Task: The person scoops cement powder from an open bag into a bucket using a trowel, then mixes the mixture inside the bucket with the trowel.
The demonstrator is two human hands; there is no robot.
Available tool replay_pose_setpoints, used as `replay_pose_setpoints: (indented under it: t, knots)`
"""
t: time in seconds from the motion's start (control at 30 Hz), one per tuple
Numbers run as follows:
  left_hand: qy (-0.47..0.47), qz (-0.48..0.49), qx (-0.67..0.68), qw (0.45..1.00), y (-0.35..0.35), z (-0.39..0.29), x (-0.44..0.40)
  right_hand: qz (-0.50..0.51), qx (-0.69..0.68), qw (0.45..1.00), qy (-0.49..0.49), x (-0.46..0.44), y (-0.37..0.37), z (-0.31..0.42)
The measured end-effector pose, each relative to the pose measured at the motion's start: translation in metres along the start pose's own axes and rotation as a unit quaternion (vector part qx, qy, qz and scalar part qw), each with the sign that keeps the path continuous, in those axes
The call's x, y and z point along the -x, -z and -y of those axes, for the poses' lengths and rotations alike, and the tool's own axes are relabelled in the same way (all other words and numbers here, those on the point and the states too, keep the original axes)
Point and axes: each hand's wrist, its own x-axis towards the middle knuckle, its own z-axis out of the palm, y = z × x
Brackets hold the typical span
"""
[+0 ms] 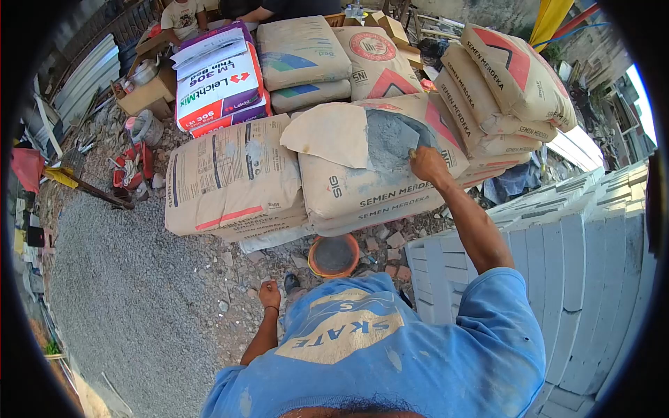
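My right hand [428,166] is closed round the short handle of a trowel, whose grey blade [404,137] lies in the cement powder [388,132] of a torn-open sack. A flap of brown paper [331,136] is folded back over that cement sack [348,184]. Lower down, my left hand [269,294] hangs by my side, its fingers curled with nothing visible in them. On the ground between my body and the sacks stands an orange bucket [354,261] with grey powder inside [333,254].
More cement sacks [233,171] are stacked left, behind and at the right [481,90]. A white and purple LeichtMix bag [219,80] lies at the back left. Gravel [132,279] spreads on the left; pale grey blocks [529,258] are piled on the right. Another person [182,17] is at the back.
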Motion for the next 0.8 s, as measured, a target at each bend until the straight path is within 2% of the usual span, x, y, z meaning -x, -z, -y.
replay_pose_setpoints:
  t: [0.07, 0.2, 0.27, 0.37, 0.5, 0.6, 0.7, 0.8]
  knots:
    - [0.017, -0.023, 0.005, 1.000, 0.000, 0.008, 0.008, 0.027, -0.061, 0.998, -0.018, -0.001, 0.001, -0.004]
    - [0.033, -0.041, 0.031, 0.998, 0.015, 0.003, 0.026, 0.043, -0.098, 0.994, -0.020, 0.004, 0.009, -0.004]
    - [0.032, -0.065, 0.017, 0.997, 0.019, -0.002, 0.027, 0.083, -0.132, 0.987, -0.034, 0.001, 0.015, 0.006]
    - [0.042, -0.060, 0.010, 0.997, 0.021, 0.009, 0.025, 0.103, -0.185, 0.975, -0.066, -0.010, -0.007, 0.011]
    - [0.056, -0.021, -0.019, 0.998, 0.024, 0.008, 0.016, 0.074, -0.248, 0.963, -0.070, 0.003, -0.017, 0.014]
    - [0.029, -0.054, -0.007, 0.998, 0.029, 0.000, -0.001, 0.078, -0.268, 0.955, -0.104, 0.007, -0.018, 0.014]
    - [0.030, -0.041, 0.018, 0.999, 0.037, -0.011, -0.015, 0.100, -0.318, 0.934, -0.127, -0.004, -0.023, 0.023]
    - [0.021, -0.033, -0.009, 0.999, 0.037, -0.017, -0.024, 0.076, -0.342, 0.925, -0.147, -0.004, -0.029, 0.037]
